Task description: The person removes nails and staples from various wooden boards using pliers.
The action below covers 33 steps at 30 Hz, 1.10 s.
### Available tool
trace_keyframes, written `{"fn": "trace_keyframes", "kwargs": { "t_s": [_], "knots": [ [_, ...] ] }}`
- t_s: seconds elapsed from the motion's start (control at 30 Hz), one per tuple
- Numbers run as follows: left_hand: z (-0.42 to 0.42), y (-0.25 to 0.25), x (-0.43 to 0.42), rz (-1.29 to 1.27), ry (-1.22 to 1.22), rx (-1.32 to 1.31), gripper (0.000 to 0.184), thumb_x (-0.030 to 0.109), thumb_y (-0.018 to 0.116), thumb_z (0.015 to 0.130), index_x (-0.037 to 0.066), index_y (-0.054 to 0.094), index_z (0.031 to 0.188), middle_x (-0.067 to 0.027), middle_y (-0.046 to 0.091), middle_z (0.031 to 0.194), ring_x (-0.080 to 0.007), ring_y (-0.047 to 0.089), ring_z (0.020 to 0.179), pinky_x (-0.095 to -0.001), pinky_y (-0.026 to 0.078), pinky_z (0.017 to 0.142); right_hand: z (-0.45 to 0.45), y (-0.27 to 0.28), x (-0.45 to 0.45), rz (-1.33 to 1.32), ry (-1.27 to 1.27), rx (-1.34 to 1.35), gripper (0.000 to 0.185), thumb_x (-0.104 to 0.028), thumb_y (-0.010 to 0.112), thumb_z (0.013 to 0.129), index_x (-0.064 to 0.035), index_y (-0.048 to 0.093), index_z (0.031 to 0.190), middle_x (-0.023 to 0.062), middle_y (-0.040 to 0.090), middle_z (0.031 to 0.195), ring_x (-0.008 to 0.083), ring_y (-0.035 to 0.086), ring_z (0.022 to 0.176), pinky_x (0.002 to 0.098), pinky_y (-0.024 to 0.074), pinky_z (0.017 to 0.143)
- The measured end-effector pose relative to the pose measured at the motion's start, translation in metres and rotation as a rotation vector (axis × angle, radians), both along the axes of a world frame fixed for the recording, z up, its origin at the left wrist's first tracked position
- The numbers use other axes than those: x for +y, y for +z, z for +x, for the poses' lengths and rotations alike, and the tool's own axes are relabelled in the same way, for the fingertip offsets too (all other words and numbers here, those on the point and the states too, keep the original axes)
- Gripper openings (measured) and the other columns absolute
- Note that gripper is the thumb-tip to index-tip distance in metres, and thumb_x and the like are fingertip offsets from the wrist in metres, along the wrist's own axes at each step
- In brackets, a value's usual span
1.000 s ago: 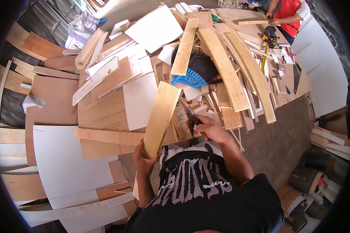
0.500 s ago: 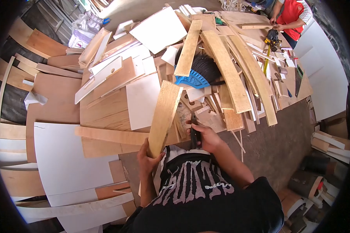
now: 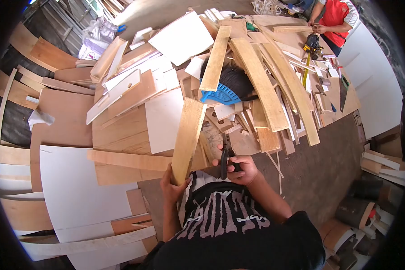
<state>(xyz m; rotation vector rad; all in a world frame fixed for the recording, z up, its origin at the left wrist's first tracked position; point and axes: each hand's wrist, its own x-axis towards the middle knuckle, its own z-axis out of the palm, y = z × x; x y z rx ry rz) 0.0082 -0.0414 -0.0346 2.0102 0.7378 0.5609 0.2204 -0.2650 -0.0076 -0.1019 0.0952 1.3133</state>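
Note:
My left hand [image 3: 171,185] grips the lower end of a wooden plank [image 3: 187,139], which slants up over the edge of the worktable [image 3: 117,173]. In my right hand [image 3: 243,170] are black-handled pliers [image 3: 226,155], jaws pointing up, just right of the plank. Beyond the plank a blue broom head [image 3: 225,93] with black bristles lies among the wood pieces. A shorter board [image 3: 217,58] rests partly over it, and a longer board [image 3: 261,85] lies to its right.
White panels [image 3: 182,38] and scraps cover the table. A co-worker in red [image 3: 335,22] stands at the far right, hands on a wood strip, near a yellow and black tool [image 3: 312,45]. Large sheets [image 3: 81,184] lie at left; offcuts [image 3: 382,166] are stacked at right.
The pliers have turned more upright and moved slightly lower with my right hand. My left hand still grips the plank, which has shifted little.

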Motion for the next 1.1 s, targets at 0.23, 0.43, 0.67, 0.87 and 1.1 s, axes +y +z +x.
{"fn": "trace_keyframes", "kwargs": {
  "t_s": [0.23, 0.43, 0.67, 0.87, 1.1],
  "knots": [
    [-0.001, 0.014, -0.001, -0.045, -0.025, 0.017, 0.095, 0.029, 0.096, 0.065, -0.01, 0.053, 0.14, -0.0249, 0.069, 0.123, -0.029, 0.067, 0.116, -0.0392, 0.05, 0.101, 0.013, 0.058, -0.005, -0.05, 0.103, -0.071, 0.063, -0.008, 0.059, 0.096, -0.0054, 0.035, 0.155, 0.0341, 0.055, 0.136, 0.0167, 0.068, 0.08, 0.0154, 0.044, 0.043],
    [-0.002, 0.016, -0.009, -0.004, -0.021, 0.048, 0.095, 0.032, 0.095, 0.065, -0.01, 0.054, 0.14, -0.0245, 0.069, 0.123, -0.0281, 0.067, 0.115, -0.0387, 0.051, 0.1, 0.013, 0.056, 0.002, -0.719, 0.015, -1.119, 0.042, -0.006, 0.06, 0.098, -0.007, 0.055, 0.14, 0.0093, 0.07, 0.113, 0.011, 0.061, 0.076, 0.022, 0.0418, 0.049],
    [-0.004, 0.015, -0.01, 0.093, -0.017, 0.059, 0.095, 0.033, 0.096, 0.062, -0.009, 0.056, 0.137, -0.0248, 0.07, 0.114, -0.0348, 0.07, 0.107, -0.0413, 0.054, 0.093, 0.018, 0.062, 0.022, -1.196, -0.322, -1.934, 0.033, -0.02, 0.068, 0.093, 0.0034, 0.063, 0.116, 0.0256, 0.066, 0.091, 0.0476, 0.065, 0.09, 0.051, 0.0507, 0.076],
    [-0.004, 0.015, -0.012, 0.15, -0.012, 0.06, 0.095, 0.037, 0.096, 0.061, -0.004, 0.057, 0.138, -0.023, 0.07, 0.11, -0.0377, 0.07, 0.101, -0.0431, 0.055, 0.089, 0.023, 0.073, 0.028, -1.398, -0.317, -2.093, 0.035, -0.022, 0.073, 0.091, 0.0022, 0.061, 0.113, 0.0256, 0.065, 0.101, 0.0457, 0.068, 0.091, 0.0528, 0.0542, 0.076],
    [-0.009, 0.018, -0.01, 0.347, 0.018, 0.114, 0.097, 0.042, 0.095, 0.06, 0.001, 0.058, 0.14, -0.0197, 0.068, 0.106, -0.0384, 0.069, 0.092, -0.0451, 0.056, 0.082, 0.019, 0.076, 0.038, -1.494, -0.233, -2.163, 0.038, -0.023, 0.074, 0.09, -0.0001, 0.059, 0.117, 0.0234, 0.064, 0.106, 0.044, 0.07, 0.088, 0.053, 0.0566, 0.073]
  ]
}}
